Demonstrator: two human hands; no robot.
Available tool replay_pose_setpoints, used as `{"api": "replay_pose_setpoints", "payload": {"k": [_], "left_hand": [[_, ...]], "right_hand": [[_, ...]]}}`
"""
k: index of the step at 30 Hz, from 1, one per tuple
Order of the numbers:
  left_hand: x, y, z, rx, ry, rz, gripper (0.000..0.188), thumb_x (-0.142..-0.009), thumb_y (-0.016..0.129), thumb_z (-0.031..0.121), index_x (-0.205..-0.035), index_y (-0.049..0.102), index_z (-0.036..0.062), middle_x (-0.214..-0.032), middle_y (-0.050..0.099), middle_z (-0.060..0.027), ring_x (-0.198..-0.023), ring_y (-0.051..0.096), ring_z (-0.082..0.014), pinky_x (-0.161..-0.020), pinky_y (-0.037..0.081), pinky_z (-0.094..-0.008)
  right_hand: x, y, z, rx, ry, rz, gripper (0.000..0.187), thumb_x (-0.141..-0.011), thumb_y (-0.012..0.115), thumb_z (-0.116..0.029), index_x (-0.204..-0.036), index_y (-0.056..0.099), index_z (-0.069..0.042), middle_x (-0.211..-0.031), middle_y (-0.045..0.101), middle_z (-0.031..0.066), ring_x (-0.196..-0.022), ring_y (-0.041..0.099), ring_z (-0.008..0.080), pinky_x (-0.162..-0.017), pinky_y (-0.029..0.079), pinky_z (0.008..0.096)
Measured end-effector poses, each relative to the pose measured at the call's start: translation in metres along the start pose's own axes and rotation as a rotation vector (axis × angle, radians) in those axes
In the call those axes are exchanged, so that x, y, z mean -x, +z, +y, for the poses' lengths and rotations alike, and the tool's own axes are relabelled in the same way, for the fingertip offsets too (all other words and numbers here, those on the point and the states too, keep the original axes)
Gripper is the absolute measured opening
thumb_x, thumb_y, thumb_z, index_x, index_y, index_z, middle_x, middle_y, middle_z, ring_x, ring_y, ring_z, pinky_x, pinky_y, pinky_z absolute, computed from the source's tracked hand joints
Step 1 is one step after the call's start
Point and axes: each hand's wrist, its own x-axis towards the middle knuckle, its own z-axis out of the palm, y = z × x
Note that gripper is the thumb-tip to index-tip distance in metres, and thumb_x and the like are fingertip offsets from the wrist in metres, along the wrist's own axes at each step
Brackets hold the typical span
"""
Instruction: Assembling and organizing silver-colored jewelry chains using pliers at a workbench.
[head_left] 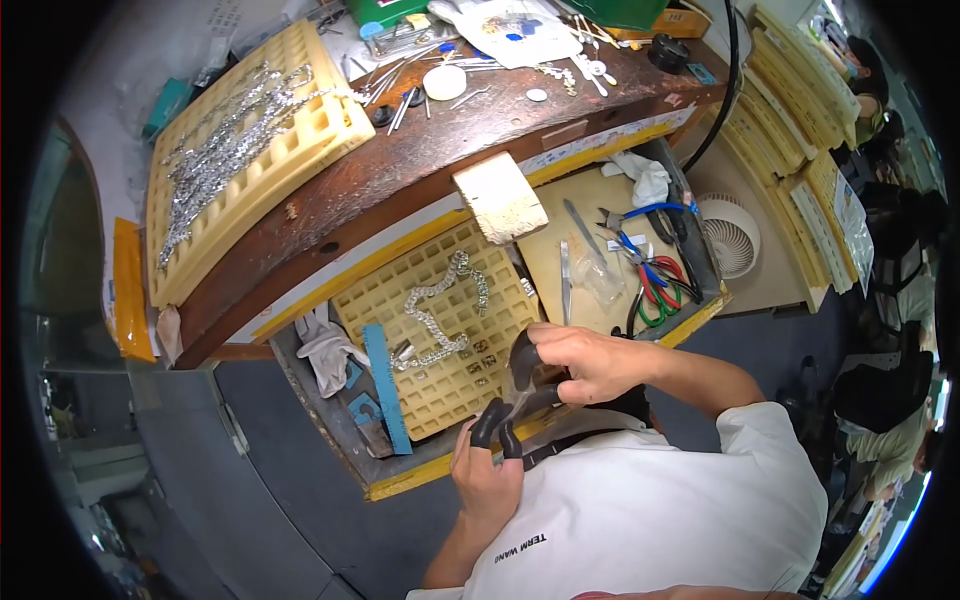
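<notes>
My left hand point(487, 487) and my right hand point(598, 362) are close together above the front edge of the open drawer. Black finger cots cover several fingertips on both. The fingers are bent and pinched toward each other; whatever lies between them is too small or hidden to make out. Just beyond, a yellow gridded tray point(425, 412) lies in the drawer. On it a silver chain bracelet or necklace point(432, 325) makes a loose curve, and small silver pieces point(480, 365) sit in some cells near my right hand.
A wooden bench pin point(500, 195) juts from the bench over the drawer. Pliers point(655, 285) with coloured handles and tweezers point(566, 283) lie in its right part. A blue ruler point(386, 390) and white glove point(328, 350) are at left. Silver chains point(225, 140) fill a tray on the bench.
</notes>
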Motion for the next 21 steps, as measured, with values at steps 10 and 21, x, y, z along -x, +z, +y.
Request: {"api": "replay_pose_setpoints", "payload": {"k": [10, 21], "left_hand": [[-0.006, 0.005, -0.001, 0.112, -0.039, 0.090, 0.037, -0.078, 0.068, -0.012, -0.114, 0.064, -0.0041, -0.105, 0.068, -0.0183, -0.097, 0.068, -0.0311, -0.087, 0.053, -0.0357], [-0.042, -0.014, 0.000, 0.627, -0.159, 0.292, 0.017, -0.087, 0.071, -0.009, -0.103, 0.069, -0.0055, -0.098, 0.071, -0.0077, -0.090, 0.064, -0.0122, -0.081, 0.051, -0.0242]], "right_hand": [[-0.008, 0.011, 0.011, 0.118, -0.153, 0.133, 0.029, -0.066, 0.061, 0.011, -0.093, 0.061, 0.002, -0.087, 0.060, 0.0156, -0.087, 0.058, 0.0381, -0.074, 0.048, 0.0433], [-0.008, -0.018, -0.041, -0.286, -0.065, 0.371, 0.013, -0.084, 0.075, 0.002, -0.096, 0.069, 0.003, -0.091, 0.070, 0.0084, -0.082, 0.066, 0.0152, -0.072, 0.053, 0.0279]]}}
